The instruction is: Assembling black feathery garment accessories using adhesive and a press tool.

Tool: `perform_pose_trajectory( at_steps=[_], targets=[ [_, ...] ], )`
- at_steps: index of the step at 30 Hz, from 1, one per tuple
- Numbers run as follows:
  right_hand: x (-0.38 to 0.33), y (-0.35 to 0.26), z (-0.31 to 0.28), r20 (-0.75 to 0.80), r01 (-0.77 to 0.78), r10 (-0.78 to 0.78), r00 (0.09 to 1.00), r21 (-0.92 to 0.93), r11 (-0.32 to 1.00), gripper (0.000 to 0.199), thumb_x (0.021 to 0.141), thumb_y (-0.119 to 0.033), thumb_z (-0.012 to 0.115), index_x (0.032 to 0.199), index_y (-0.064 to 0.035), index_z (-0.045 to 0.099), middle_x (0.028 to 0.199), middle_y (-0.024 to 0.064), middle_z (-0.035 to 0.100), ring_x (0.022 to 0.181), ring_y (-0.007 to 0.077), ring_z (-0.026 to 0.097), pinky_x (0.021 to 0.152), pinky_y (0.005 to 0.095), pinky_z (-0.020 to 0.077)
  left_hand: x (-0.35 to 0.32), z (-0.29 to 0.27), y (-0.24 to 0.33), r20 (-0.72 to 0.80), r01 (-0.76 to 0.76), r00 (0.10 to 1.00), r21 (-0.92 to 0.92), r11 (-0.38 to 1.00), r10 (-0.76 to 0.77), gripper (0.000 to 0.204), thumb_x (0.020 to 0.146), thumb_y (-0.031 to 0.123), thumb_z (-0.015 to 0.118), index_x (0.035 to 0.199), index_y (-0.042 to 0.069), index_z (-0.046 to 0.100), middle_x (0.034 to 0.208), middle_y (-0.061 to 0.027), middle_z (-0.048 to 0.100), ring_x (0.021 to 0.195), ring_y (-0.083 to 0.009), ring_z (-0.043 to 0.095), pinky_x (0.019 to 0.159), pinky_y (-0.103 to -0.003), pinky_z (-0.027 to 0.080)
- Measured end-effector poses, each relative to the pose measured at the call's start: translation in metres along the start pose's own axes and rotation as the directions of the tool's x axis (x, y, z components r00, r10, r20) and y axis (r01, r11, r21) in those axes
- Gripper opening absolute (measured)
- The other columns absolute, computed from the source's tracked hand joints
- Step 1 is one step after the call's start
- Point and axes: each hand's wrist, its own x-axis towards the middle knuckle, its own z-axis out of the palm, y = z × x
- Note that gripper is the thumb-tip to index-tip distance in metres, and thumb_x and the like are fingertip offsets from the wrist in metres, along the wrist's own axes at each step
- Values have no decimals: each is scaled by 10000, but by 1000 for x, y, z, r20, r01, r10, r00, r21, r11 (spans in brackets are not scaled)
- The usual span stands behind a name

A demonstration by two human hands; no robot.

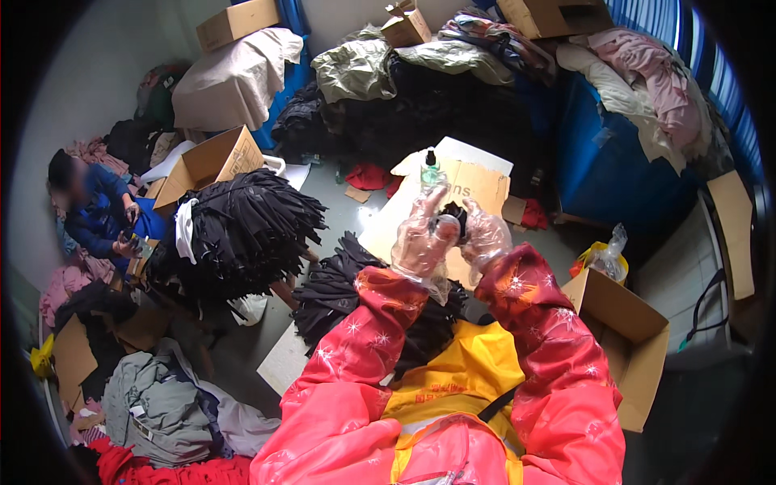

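Note:
Both my hands wear clear plastic gloves. My left hand (424,241) and my right hand (487,236) are held close together in front of me, gripping a small bunched black piece of fabric (454,215) between them. Parts of it are hidden by the fingers. Just beyond my left fingertips a clear bottle with pale green liquid and a black top (432,171) stands on the flattened cardboard (482,184). Beneath and left of my forearms spreads a bundle of black fabric strips (335,287).
A large heap of black strips (242,230) sits raised on my left, beside an open carton (206,166). Another open carton (622,339) is by my right elbow. Further left a person in blue (101,206) sits among clothes. Blue bins (610,174) stand at the far right.

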Motion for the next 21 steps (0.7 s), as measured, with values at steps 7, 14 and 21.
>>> perform_pose_trajectory(
  at_steps=[7,14,21],
  targets=[
    [-31,-22,17,559,-521,185,808,825,-218,363,898,-278,651,1181,-62,578,1073,68,627,941,194,617,786,340,518,-28,-11,22,2,-197,979,271,942,204,304,918,270,583,1116,42,618,907,-180,637,782,-361,614,733,-418,507],
    [-60,-25,5,480,-501,144,865,822,270,488,798,-242,732,1203,-34,556,1082,125,648,991,264,628,872,362,505,-35,-8,30,163,257,945,173,951,-285,416,914,343,595,1182,26,579,851,-159,621,695,-324,607,594,-409,474],
    [-90,4,-36,186,-101,-11,982,579,809,491,709,-188,751,1137,-29,570,1028,190,643,989,345,615,849,401,496,-41,-24,52,166,297,953,-381,876,-252,762,867,631,543,1322,20,504,1137,-148,607,977,-186,604,745,-284,501]
  ],
)
